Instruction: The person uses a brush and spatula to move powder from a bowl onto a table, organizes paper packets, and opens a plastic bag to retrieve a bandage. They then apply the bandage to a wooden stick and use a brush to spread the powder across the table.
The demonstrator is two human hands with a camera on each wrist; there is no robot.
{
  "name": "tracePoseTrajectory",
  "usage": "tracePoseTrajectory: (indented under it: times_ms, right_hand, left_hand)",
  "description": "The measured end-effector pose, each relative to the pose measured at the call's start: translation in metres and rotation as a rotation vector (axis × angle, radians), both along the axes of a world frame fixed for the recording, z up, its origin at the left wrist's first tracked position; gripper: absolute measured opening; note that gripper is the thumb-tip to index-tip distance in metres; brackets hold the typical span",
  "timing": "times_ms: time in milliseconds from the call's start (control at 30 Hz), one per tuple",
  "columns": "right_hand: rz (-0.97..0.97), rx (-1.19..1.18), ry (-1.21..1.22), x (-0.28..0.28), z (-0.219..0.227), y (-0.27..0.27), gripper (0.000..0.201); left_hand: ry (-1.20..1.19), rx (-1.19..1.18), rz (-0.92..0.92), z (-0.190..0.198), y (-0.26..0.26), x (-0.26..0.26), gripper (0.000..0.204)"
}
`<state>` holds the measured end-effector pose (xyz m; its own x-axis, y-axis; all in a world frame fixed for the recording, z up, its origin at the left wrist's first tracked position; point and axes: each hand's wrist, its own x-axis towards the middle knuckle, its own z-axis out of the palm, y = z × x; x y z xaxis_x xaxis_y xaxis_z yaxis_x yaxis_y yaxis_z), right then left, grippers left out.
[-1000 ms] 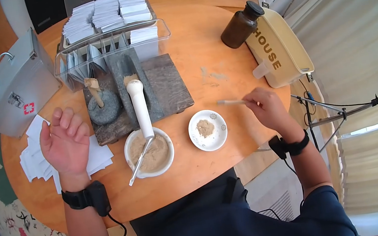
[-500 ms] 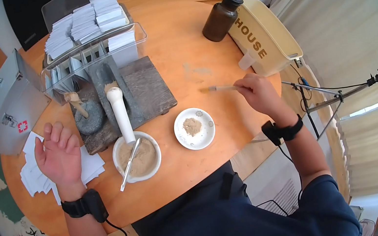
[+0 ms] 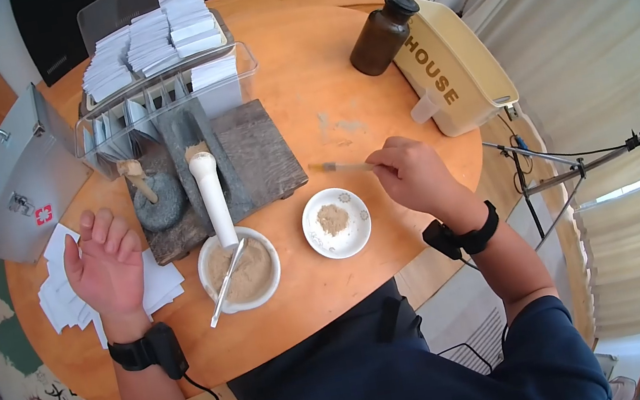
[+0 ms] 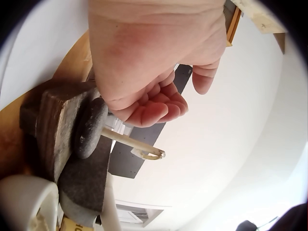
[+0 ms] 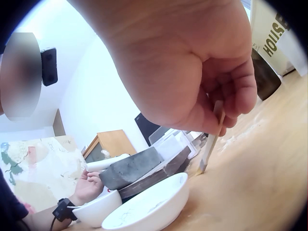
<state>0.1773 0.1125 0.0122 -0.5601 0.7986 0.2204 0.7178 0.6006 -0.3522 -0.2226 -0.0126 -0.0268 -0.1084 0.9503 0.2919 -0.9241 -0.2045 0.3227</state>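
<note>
Beside the dish [image 3: 336,223], we find the right hand [image 3: 414,175] pinching a brush [image 3: 342,167]. We observe the left hand [image 3: 106,267] empty, fingers loosely curled.

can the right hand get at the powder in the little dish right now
Probably yes: the right hand is near the dish, the powder looks uncovered, and nothing visible blocks the way, though the fingers pinch a thin tool.

Head view: bright; glaring strip low in curtain [image 3: 605,96], right; soft shadow on table [image 3: 287,46] near right hand [image 3: 417,176]; bowed edges, black corners. Left wrist view: washed-out wall [image 4: 216,144]. Right wrist view: hazy, far side overexposed.
</note>
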Motion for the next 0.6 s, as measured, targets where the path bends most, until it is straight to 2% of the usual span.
tracePoseTrajectory:
  times_ms: [33,100,200,300,367,433,500,567,600]
  right_hand:
    - [0.003,0.004,0.0,0.003,-0.002,0.003,0.013]
    - [-0.152,0.041,-0.054,0.006,-0.004,0.011,0.014]
    - [-0.091,-0.035,0.055,-0.003,0.0,0.007,0.014]
    - [-0.035,-0.072,0.029,-0.019,0.0,0.004,0.015]
    - [-0.05,-0.017,0.013,-0.013,-0.006,0.013,0.015]
    - [-0.252,-0.121,-0.051,-0.013,0.001,0.015,0.016]
    - [-0.236,-0.14,-0.016,-0.017,0.002,0.012,0.016]
    - [-0.028,-0.089,0.032,-0.024,0.0,0.009,0.016]
    - [-0.069,-0.135,0.003,-0.026,0.0,0.008,0.016]
  left_hand:
    - [-0.008,-0.002,-0.002,0.0,0.0,0.0,0.022]
    - [-0.011,-0.001,0.014,0.001,-0.002,-0.003,0.023]
    - [-0.021,-0.023,0.012,0.001,-0.003,-0.001,0.02]
    - [-0.008,-0.011,0.009,0.002,-0.001,0.002,0.021]
    - [-0.018,-0.007,0.008,0.002,-0.002,-0.001,0.021]
    - [-0.015,-0.014,0.028,0.003,-0.003,-0.001,0.021]
    - [-0.022,-0.029,0.022,0.003,-0.004,0.0,0.021]
    - [-0.009,-0.016,0.014,0.003,-0.002,0.002,0.021]
    - [-0.009,-0.013,0.012,0.002,-0.001,0.002,0.021]
